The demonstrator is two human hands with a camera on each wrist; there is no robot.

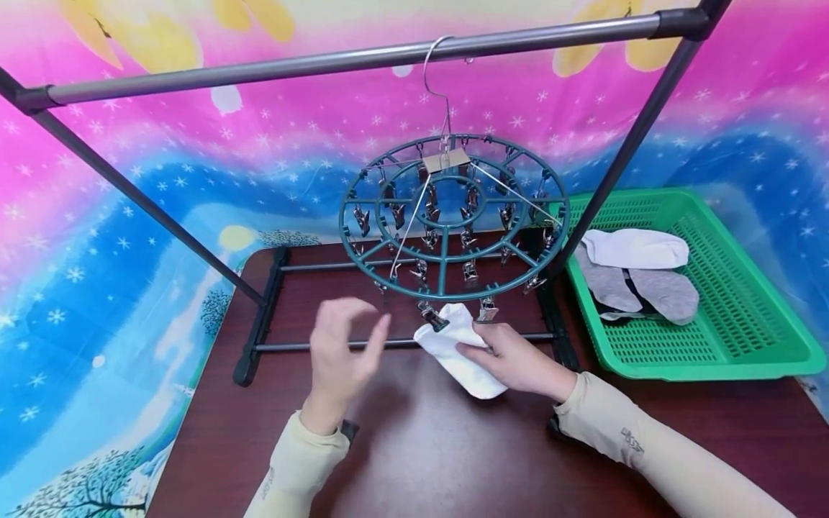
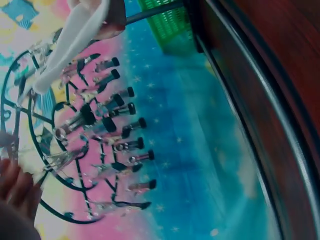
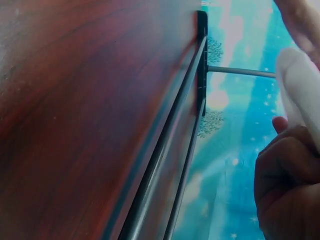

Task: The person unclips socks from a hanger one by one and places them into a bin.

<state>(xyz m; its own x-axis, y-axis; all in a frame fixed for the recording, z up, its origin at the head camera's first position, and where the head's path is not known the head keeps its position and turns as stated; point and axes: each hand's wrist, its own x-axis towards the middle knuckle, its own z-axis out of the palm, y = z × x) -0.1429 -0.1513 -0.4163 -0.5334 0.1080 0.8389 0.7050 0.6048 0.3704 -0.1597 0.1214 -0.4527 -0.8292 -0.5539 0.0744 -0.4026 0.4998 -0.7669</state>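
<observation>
A round teal clip hanger (image 1: 453, 216) hangs by a metal hook from the grey rail (image 1: 350, 61) of a drying rack. A white sock (image 1: 461, 350) hangs from one clip at the hanger's front edge. My right hand (image 1: 514, 360) grips the sock's lower part, fingers curled round it; the sock (image 3: 301, 90) also shows in the right wrist view. My left hand (image 1: 343, 349) hovers to the left of the sock, fingers loosely bent, holding nothing. From below, the left wrist view shows the hanger's clips (image 2: 107, 130) and the sock (image 2: 70, 45).
A green plastic basket (image 1: 725, 331) at the right holds white and grey socks (image 1: 637, 277). The rack's black base bars (image 1: 401, 344) rest on the dark brown table (image 1: 421, 446). A bright printed backdrop hangs behind.
</observation>
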